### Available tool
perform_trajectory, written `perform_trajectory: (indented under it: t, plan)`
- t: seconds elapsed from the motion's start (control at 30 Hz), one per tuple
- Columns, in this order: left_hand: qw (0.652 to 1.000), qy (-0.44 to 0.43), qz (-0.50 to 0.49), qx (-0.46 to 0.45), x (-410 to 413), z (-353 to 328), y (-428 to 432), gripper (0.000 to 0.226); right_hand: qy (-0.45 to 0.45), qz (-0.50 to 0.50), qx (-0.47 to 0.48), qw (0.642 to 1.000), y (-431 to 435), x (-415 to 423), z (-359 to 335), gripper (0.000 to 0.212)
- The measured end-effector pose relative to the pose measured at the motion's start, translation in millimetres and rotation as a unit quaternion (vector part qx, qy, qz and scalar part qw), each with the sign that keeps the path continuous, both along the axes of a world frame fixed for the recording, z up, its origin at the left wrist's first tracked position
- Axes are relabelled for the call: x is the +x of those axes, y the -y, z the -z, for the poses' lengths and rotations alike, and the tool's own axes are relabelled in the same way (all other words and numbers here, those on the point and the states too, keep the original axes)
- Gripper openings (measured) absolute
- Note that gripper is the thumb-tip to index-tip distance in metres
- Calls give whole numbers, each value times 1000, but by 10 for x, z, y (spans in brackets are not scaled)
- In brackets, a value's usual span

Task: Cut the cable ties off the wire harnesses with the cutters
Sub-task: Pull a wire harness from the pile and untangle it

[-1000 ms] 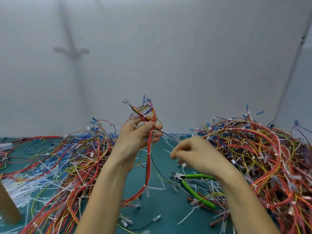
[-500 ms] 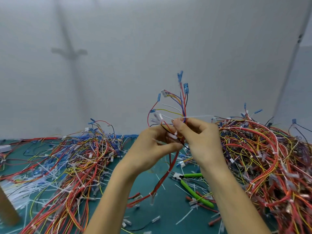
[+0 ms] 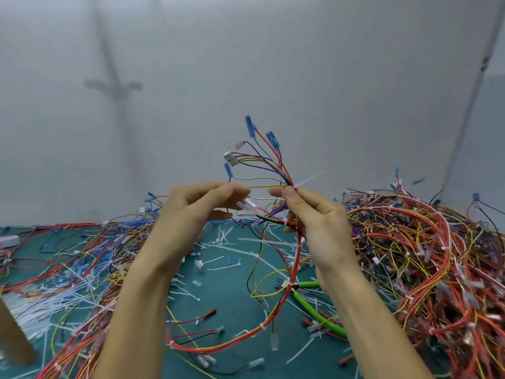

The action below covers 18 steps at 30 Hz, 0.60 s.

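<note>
**A:** What have you got hold of?

**B:** One wire harness (image 3: 296, 258), lifted above the green mat (image 3: 232, 302). My right hand (image 3: 314, 222) pinches it between thumb and forefinger just where the wires fan out, and a white cable tie (image 3: 308, 178) sits right at that pinch, its tail sticking up and to the right past my fingertips. My left hand (image 3: 196, 212) is closed loosely on the short branch with the clear connectors (image 3: 246, 209), pulling it out to the left.

**A:** And the rest of the harness?

**B:** It hangs down from my right hand, long axis roughly vertical, then curls to the left and lies on the mat near its front edge. More ties show along that red trunk.

**A:** Where are the cutters?

**B:** The cutters (image 3: 317, 305) lie on the mat below my right wrist, green handles running toward the near right, partly hidden by my forearm. Neither hand touches them. My right hand is the nearer one, almost directly above.

**A:** So what does the next move hinge on?

**B:** As I judge it, on freeing my right hand: the tie is under those very fingers, so my left would have to take over the bundle before I reach down for the cutters.
</note>
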<state>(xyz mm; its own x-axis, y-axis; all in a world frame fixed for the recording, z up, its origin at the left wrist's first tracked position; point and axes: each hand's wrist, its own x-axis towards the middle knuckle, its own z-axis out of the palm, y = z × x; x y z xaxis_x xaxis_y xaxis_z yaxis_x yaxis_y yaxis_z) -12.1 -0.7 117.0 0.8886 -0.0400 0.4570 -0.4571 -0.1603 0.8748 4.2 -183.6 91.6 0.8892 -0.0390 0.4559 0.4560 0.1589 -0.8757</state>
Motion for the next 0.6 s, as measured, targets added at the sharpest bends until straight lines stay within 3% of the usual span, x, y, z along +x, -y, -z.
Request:
perform_trajectory:
  t: [0.13,0.2,0.3,0.43,0.5,0.6]
  plan:
    - [998,-58,-10,25,41,12,186,40,31,-57,-9,998,-72,-48,6,25]
    - [997,-66,2,30,35,19,188,34,13,-69,-55,996,-73,-38,26,22]
    - [997,-68,27,35,29,27,145,14,-1,-23,-156,987,-54,-6,56,18]
    - [996,-84,26,11,62,55,191,18,73,76,-327,939,-61,-31,84,24]
    - [997,-78,11,-2,71,70,238,16,92,86,-333,935,-38,-32,69,22]
    - [997,-66,0,-29,87,102,300,15,73,-27,-278,957,45,-29,7,30]
